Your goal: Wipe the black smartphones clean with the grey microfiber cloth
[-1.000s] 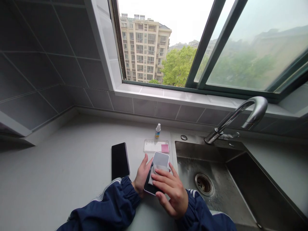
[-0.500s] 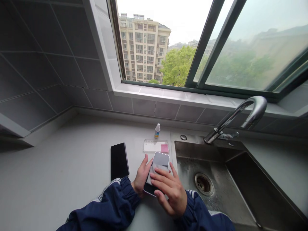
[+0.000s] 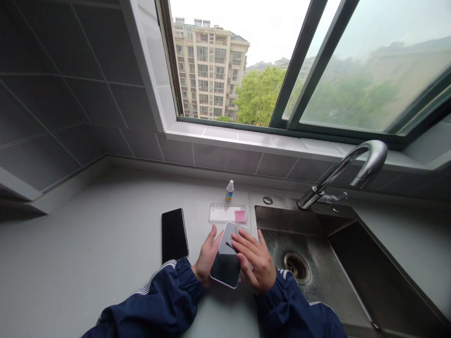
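My left hand (image 3: 207,258) grips a smartphone (image 3: 225,270) by its left side, with the dark screen tilted up towards me. My right hand (image 3: 258,264) lies over the upper right of that screen. Its fingers press a thin grey cloth (image 3: 238,228) against the glass, and most of the cloth is hidden under them. Just beyond the phone, a clear phone case (image 3: 221,213) rests on the counter, with a pink square (image 3: 240,216) at its right end. A small white-capped spray bottle (image 3: 229,191) stands upright behind the case.
A second dark phone or small tablet (image 3: 174,234) lies on the white counter (image 3: 105,234), left of my hands and close to my left sleeve. To the right is a steel sink (image 3: 317,249) with a chrome faucet (image 3: 334,176). Behind the counter is a tiled wall below a window.
My right hand has slid with the cloth up and to the right across the phone screen, uncovering its lower part. My left hand keeps its hold on the phone.
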Tool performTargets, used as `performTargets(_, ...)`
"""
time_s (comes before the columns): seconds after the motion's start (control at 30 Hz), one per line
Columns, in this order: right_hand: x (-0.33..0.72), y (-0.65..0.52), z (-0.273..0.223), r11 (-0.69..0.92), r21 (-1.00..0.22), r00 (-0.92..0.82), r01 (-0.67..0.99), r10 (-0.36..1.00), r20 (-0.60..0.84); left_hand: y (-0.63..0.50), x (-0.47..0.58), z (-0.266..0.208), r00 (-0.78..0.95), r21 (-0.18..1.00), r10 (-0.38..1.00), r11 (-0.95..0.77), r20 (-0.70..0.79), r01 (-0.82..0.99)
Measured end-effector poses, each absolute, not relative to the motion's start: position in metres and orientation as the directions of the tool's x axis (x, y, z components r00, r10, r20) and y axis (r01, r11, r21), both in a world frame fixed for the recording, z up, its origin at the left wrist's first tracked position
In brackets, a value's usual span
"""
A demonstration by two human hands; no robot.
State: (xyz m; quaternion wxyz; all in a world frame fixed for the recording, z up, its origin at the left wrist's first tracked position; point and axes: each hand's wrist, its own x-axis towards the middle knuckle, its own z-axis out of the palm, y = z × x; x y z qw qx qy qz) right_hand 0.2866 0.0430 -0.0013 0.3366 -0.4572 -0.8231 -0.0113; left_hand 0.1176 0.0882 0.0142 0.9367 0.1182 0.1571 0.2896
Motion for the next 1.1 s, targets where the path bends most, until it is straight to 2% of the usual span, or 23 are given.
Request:
performTargets(0.1,0.288,0.043,-0.001,0.543,-0.334,-0.266,0.77,0.75,0.606,0.088,0.118,0.015,0.791,0.317,0.566,0.813,-0.231,-0.489)
performTargets(0.3,0.279,0.034,0.005,0.691,-0.394,-0.421,0.606,0.699,0.578,0.088,0.121,0.014,0.731,0.325,0.66,0.74,-0.176,-0.59)
performTargets(0.5,0.291,0.044,0.002,0.592,-0.383,-0.257,0.709,0.723,0.642,0.087,0.118,0.014,0.78,0.372,0.582,0.793,-0.23,-0.482)
performTargets(0.63,0.281,0.034,0.008,0.688,-0.427,-0.409,0.587,0.706,0.578,0.088,0.121,0.011,0.711,0.33,0.68,0.723,-0.181,-0.608)
performTargets(0.7,0.28,0.033,0.009,0.708,-0.416,-0.457,0.57,0.695,0.555,0.088,0.121,0.012,0.688,0.323,0.705,0.7,-0.171,-0.637)
performTargets(0.9,0.288,0.042,0.003,0.531,-0.314,-0.309,0.787,0.78,0.545,0.085,0.121,0.011,0.745,0.352,0.641,0.751,-0.184,-0.559)
performTargets(1.03,0.28,0.037,0.007,0.612,-0.241,-0.468,0.753,0.756,0.457,0.082,0.123,0.006,0.773,0.323,0.615,0.771,-0.154,-0.549)
performTargets(1.1,0.279,0.036,0.008,0.621,-0.227,-0.482,0.75,0.748,0.456,0.082,0.123,0.005,0.781,0.322,0.603,0.78,-0.161,-0.536)
